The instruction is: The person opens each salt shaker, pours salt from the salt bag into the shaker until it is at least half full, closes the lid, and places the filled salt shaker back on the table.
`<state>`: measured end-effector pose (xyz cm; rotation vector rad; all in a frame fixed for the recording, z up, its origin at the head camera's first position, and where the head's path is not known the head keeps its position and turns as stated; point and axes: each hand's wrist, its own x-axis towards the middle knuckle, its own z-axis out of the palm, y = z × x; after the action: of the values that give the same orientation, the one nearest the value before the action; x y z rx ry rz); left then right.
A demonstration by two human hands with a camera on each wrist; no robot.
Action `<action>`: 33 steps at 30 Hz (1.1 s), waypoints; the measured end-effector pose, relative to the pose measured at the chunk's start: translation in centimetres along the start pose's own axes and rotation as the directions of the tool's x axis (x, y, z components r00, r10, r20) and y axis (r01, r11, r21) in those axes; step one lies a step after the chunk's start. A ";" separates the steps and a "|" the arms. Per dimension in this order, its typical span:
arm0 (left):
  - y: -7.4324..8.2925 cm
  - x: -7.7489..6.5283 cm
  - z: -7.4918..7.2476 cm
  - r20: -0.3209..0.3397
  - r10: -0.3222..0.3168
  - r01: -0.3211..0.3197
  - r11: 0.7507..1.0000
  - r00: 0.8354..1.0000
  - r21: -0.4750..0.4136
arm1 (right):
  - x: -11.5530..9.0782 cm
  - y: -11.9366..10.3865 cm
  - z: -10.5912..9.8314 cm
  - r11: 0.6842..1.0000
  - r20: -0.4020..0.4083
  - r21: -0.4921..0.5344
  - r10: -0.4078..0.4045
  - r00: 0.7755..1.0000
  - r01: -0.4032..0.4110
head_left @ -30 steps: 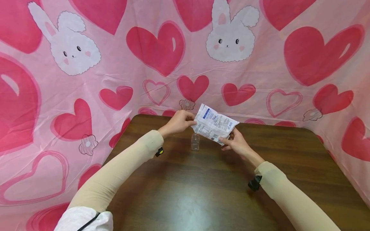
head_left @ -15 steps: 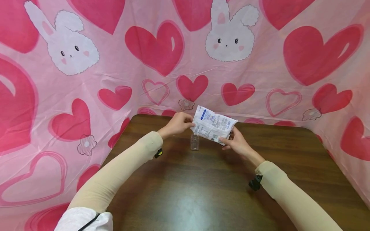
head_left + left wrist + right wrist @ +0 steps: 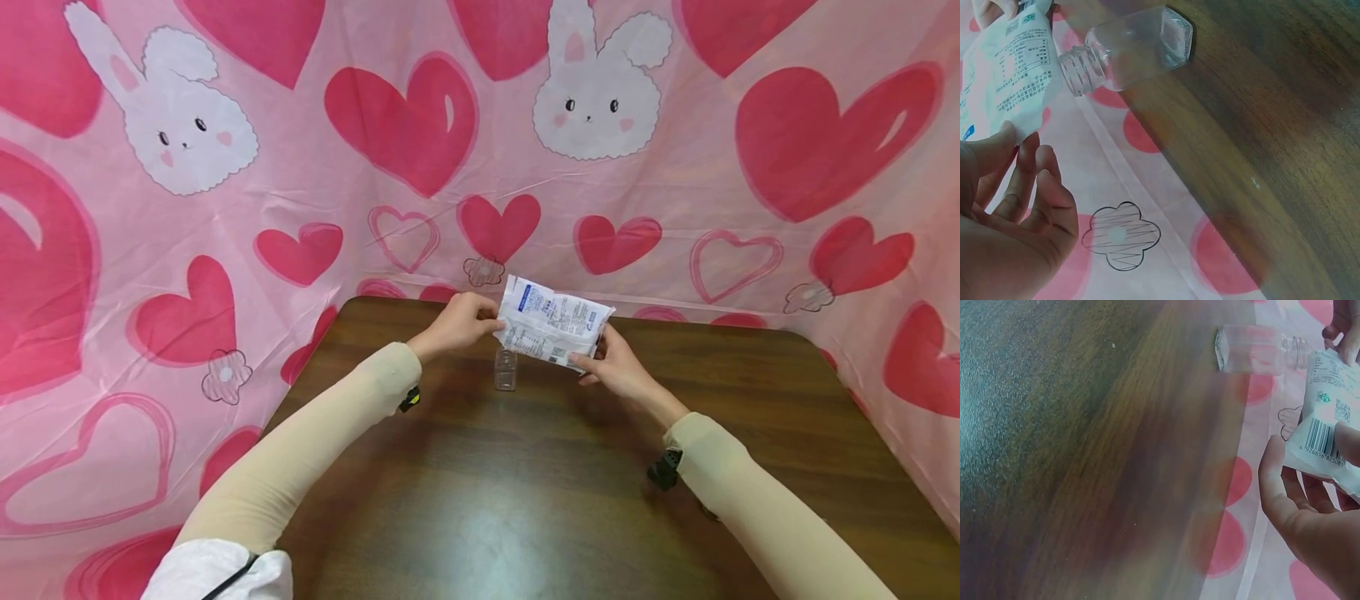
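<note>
A white printed packet (image 3: 553, 323) with blue and black lettering is held up over the far part of the table, slanting down to the right. My left hand (image 3: 467, 321) pinches its left end between thumb and finger, the other fingers loosely bent in the left wrist view. On the opposite end, my right hand (image 3: 618, 364) grips the packet, thumb in front near the barcode (image 3: 1322, 439) and fingers behind. Just below the packet's lower left corner stands a clear bottle (image 3: 1141, 50), uncapped, its threaded neck (image 3: 1082, 70) close to that corner. Whether they touch, I cannot tell.
The brown wooden table (image 3: 480, 467) extends toward me from the bottle. Behind its far edge hangs a pink cloth (image 3: 525, 179) with hearts and rabbits. Dark wrist devices sit below both sleeves.
The packet has shifted slightly left and turned a little more level, its surface smoother. Both hands keep their hold on it, and the bottle stays in place.
</note>
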<state>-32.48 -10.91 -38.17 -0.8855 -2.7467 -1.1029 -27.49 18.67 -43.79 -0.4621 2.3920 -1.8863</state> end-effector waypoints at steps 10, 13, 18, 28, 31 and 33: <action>-0.1 -0.2 -0.2 0.004 -0.003 0.003 1.000 1.000 0.012 | 0.1 -0.6 -0.1 0.998 0.011 -0.053 -0.023 1.000 0.023; -0.2 -0.2 -0.2 0.003 -0.003 0.003 1.000 1.000 0.011 | 0.2 -0.8 -0.2 0.997 0.012 -0.074 -0.020 1.000 0.021; -0.4 -0.2 -0.2 0.004 0.001 -0.001 1.000 1.000 0.000 | 0.3 -0.8 -0.3 0.994 0.016 -0.100 -0.038 0.999 0.039; -0.8 -0.3 -0.2 0.000 -0.001 0.001 1.000 1.000 0.004 | 0.6 -0.9 -0.4 0.984 0.036 -0.161 -0.069 0.997 0.074; -0.8 -0.3 -0.2 -0.005 0.000 0.000 1.000 1.000 0.010 | 0.7 -1.0 -0.6 0.981 0.048 -0.179 -0.069 0.996 0.076; -0.9 -0.3 -0.1 -0.007 -0.001 0.001 1.000 1.000 0.011 | 0.8 -1.0 -0.7 0.979 0.053 -0.187 -0.067 0.996 0.076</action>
<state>-32.70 -11.66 -38.67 -0.8766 -2.7452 -1.0879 -28.19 18.90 -42.57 -0.6049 2.5689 -1.6609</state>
